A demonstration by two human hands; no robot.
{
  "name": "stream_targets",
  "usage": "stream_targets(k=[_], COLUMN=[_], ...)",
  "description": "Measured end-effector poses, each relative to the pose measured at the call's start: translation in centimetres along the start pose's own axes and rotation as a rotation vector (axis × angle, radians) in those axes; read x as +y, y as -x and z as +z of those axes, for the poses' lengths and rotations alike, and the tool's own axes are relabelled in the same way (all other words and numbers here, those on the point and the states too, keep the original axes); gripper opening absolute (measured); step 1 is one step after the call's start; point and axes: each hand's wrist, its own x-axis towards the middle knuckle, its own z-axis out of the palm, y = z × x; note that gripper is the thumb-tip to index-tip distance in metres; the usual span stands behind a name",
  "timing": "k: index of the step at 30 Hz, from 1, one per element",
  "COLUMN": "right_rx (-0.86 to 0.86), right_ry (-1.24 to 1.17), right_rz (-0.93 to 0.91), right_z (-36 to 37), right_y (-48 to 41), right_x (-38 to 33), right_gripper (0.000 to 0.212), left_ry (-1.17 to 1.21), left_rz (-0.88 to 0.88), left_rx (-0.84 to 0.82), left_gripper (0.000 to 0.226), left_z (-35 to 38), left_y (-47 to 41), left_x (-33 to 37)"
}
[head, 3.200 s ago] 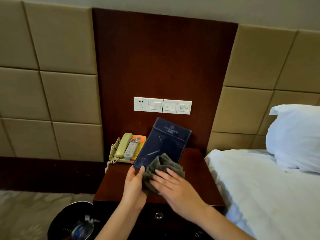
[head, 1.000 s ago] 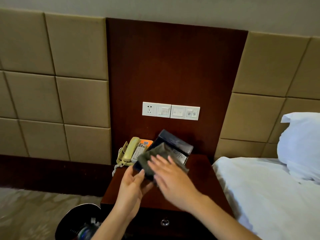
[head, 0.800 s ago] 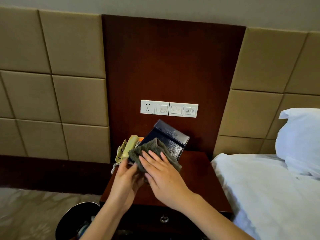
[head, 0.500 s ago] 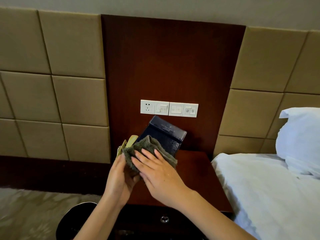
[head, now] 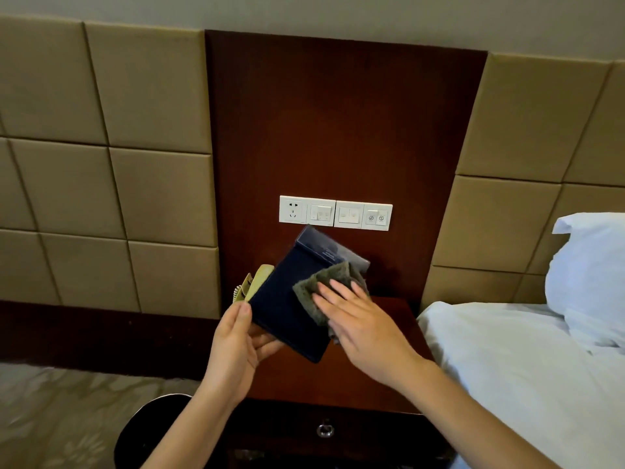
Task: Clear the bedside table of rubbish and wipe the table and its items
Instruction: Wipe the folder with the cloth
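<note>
My left hand (head: 238, 343) grips the lower left edge of a dark blue folder (head: 287, 299) and holds it tilted above the dark wooden bedside table (head: 382, 374). My right hand (head: 358, 319) lies flat on a grey-green cloth (head: 324, 286) and presses it against the folder's right side. A cream telephone (head: 255, 286) peeks out behind the folder's left edge; most of it is hidden.
A white socket and switch panel (head: 335, 216) sits on the wooden wall board above the table. A black bin (head: 148, 431) stands on the floor at lower left. The bed with white sheet (head: 527, 374) and pillow (head: 592, 275) borders the table's right side. A drawer knob (head: 325, 429) shows below.
The folder has been raised and tilted more upright. My right hand slid the cloth from the folder's left lower part to its right side, uncovering the blue face.
</note>
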Motion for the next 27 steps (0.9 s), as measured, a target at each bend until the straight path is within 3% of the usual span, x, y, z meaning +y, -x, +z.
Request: stream_targets(k=[4, 8, 14, 20, 27], right_rx=[-0.017, -0.111, -0.001, 0.115, 0.005], right_ry=[-0.097, -0.057, 0.188, 0.195, 0.160], right_rz=[-0.063, -0.131, -0.012, -0.003, 0.144], right_z=[-0.5, -0.3, -0.7, -0.1, -0.3], right_y=[-3.4, -4.1, -2.5, 1.0, 0.6], right_x=[-4.0, -4.7, -0.8, 0.4, 0.9], right_gripper=[0.049, 0.050, 0.048, 0.043, 0.050], left_ry=[-0.181, -0.112, -0.089, -0.022, -0.284], left_rz=[0.022, 0.007, 0.031, 0.026, 0.118], left_rx=[-0.056, -0.004, 0.031, 0.055, -0.007], left_gripper=[0.030, 0.029, 0.027, 0.030, 0.028], left_z=[1.9, 1.1, -0.2, -0.6, -0.2], left_y=[1.1, 1.6, 1.5, 1.5, 1.7], left_x=[-0.9, -1.2, -0.4, 0.4, 0.6])
